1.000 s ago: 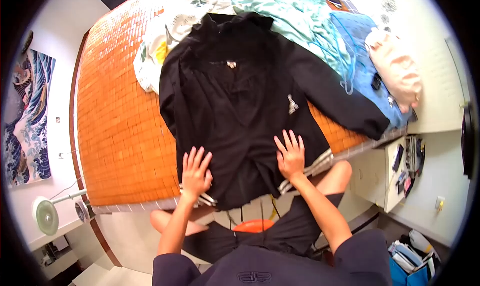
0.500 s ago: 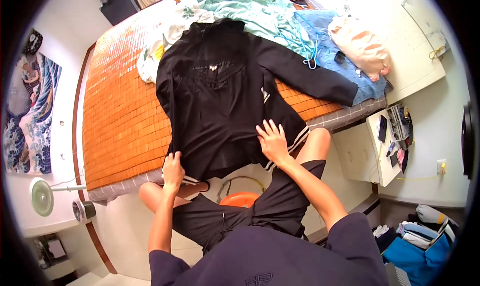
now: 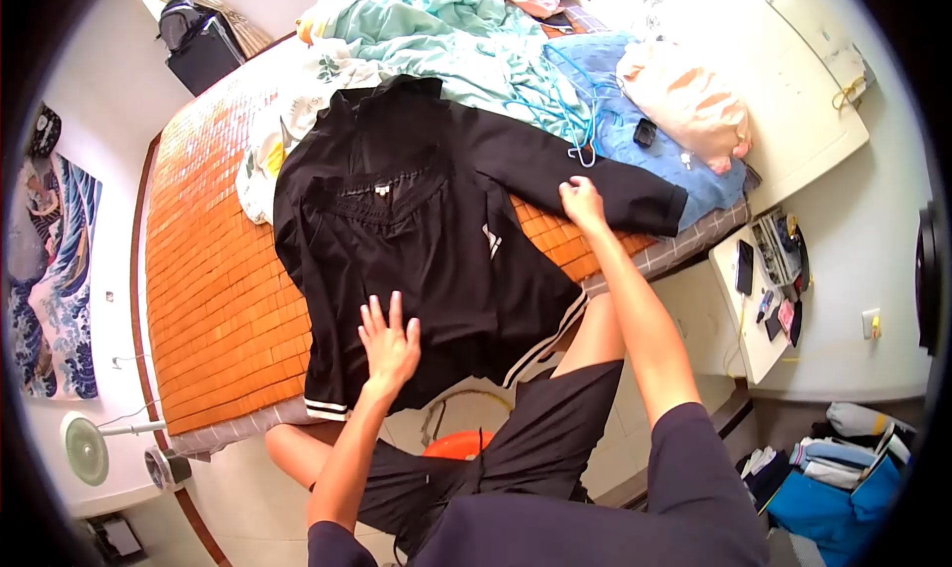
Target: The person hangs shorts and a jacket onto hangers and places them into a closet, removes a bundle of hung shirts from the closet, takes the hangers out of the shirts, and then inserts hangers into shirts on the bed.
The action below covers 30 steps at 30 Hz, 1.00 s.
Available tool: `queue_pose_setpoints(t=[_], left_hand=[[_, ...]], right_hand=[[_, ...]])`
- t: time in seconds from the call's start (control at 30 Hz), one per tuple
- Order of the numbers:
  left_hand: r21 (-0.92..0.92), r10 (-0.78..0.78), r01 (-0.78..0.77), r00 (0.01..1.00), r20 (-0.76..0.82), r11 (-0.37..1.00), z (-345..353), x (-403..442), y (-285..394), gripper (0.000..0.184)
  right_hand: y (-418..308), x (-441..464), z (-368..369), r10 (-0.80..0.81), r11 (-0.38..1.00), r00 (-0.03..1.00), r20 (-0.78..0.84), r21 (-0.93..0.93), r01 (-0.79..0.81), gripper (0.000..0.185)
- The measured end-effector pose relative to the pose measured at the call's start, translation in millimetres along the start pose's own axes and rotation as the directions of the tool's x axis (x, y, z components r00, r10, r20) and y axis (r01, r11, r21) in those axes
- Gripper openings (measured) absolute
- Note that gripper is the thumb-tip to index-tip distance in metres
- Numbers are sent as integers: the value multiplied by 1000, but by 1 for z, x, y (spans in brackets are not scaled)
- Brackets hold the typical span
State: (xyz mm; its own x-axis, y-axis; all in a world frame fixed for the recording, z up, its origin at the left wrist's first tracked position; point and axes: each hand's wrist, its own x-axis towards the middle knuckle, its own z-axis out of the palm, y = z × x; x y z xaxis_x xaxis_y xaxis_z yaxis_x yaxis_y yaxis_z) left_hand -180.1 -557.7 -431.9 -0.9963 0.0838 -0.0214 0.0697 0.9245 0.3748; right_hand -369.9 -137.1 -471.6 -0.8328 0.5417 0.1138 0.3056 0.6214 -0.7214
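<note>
Black shorts (image 3: 416, 280) with white-striped hems lie spread over a black jacket (image 3: 392, 121) on the bed. The shorts' waistband and its small label face the far side. My left hand (image 3: 390, 349) rests flat on the lower left part of the shorts, fingers spread. My right hand (image 3: 582, 204) is at the jacket sleeve (image 3: 635, 195) stretched out to the right, its fingers closed on the cloth near the sleeve's middle. Blue hangers (image 3: 585, 121) lie just beyond that sleeve.
An orange-brown tile mat (image 3: 213, 299) covers the bed. A mint blanket (image 3: 436, 37), a blue cloth and a peach pillow (image 3: 689, 101) lie at the far side. Right of the bed, a bedside cabinet (image 3: 732, 314) holds a phone (image 3: 745, 268). A fan (image 3: 84, 448) stands at left.
My left hand has let go of the lower left hem and moved onto the shorts. My right hand has gone from the shorts' right leg up to the sleeve. The view has shifted slightly.
</note>
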Motion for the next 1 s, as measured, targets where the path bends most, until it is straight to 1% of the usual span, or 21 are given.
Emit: queue_pose_setpoints(t=[0.03, 0.07, 0.13, 0.17, 0.27, 0.3, 0.37, 0.5, 0.53, 0.57, 0.6, 0.63, 0.67, 0.7, 0.77, 0.83, 0.87, 0.9, 0.93, 0.97, 1.0], left_hand=[[33, 4, -5, 1000, 31, 999, 6, 5, 12, 62], [72, 31, -34, 998, 47, 997, 12, 8, 21, 63], [123, 92, -88, 996, -23, 989, 29, 10, 31, 63], [142, 123, -115, 991, -54, 983, 35, 11, 33, 63], [128, 104, -93, 991, -82, 987, 39, 11, 33, 62], [123, 98, -89, 992, -77, 988, 39, 11, 33, 62], [115, 96, -89, 994, -60, 989, 35, 10, 32, 61], [76, 60, -55, 996, -62, 996, 37, 11, 34, 60], [81, 68, -63, 996, -64, 995, 37, 15, 35, 60], [-40, -26, 25, 999, -29, 999, 37, 18, 36, 55], [-157, -116, 118, 993, 21, 981, 34, 20, 38, 51], [-154, -114, 116, 993, 23, 981, 29, 23, 38, 51], [-236, -189, 204, 978, 87, 950, 25, 30, 38, 47], [-315, -259, 297, 953, 157, 902, 21, 37, 40, 43], [-305, -240, 240, 970, 39, 922, 11, 48, 43, 40], [-398, -123, 106, 992, -18, 911, 4, 74, 19, 44], [-630, -159, 140, 987, 27, 764, -5, 84, 9, 50], [-812, -180, 165, 981, 75, 560, -13, 95, 4, 56], [-891, -331, 327, 918, 220, 314, -43, 98, 24, 71], [-932, -378, 321, 894, 240, 168, -55, 103, 20, 82], [-956, -404, 283, 885, 230, 76, -68, 107, 17, 84]], right_hand=[[8, 27, 4, 130, 990, 991, -19, 61, -128, 47], [14, 46, 1, 175, 982, 983, -50, 84, -170, 51], [31, 75, 5, 271, 957, 956, -111, 139, -255, 62], [-18, 52, -26, 425, 861, 905, 23, 299, -412, 62], [-8, 62, -25, 458, 792, 880, 128, 391, -469, 54], [0, 65, -25, 451, 732, 859, 241, 450, -511, 49], [12, 70, -23, 437, 669, 834, 338, 497, -552, 47], [4, 78, -22, 373, 609, 836, 403, 573, -548, 33], [2, 79, -24, 341, 633, 848, 405, 568, -526, 25], [1, 76, -25, 343, 629, 848, 403, 572, -527, 25], [2, 71, -25, 274, 581, 881, 387, 663, -472, 23], [2, 65, -25, 204, 524, 910, 360, 746, -412, 21], [2, 53, -23, 185, 517, 924, 334, 766, -381, 20], [-3, 33, -28, 186, 567, 929, 320, 737, -367, 22], [-3, -8, -32, 125, 576, 947, 297, 755, -313, 24], [-2, -46, -31, 76, 621, 971, 229, 751, -225, 25], [7, -62, -28, -59, 652, 981, 186, 751, -103, 25], [2, -78, -31, -81, 661, 977, 196, 744, -94, 26], [-3, -94, -36, -109, 682, 962, 249, 724, -109, 26], [-7, -107, -39, -140, 702, 943, 302, 702, -121, 26], [-6, -118, -34, -198, 693, 922, 332, 713, -108, 26]])
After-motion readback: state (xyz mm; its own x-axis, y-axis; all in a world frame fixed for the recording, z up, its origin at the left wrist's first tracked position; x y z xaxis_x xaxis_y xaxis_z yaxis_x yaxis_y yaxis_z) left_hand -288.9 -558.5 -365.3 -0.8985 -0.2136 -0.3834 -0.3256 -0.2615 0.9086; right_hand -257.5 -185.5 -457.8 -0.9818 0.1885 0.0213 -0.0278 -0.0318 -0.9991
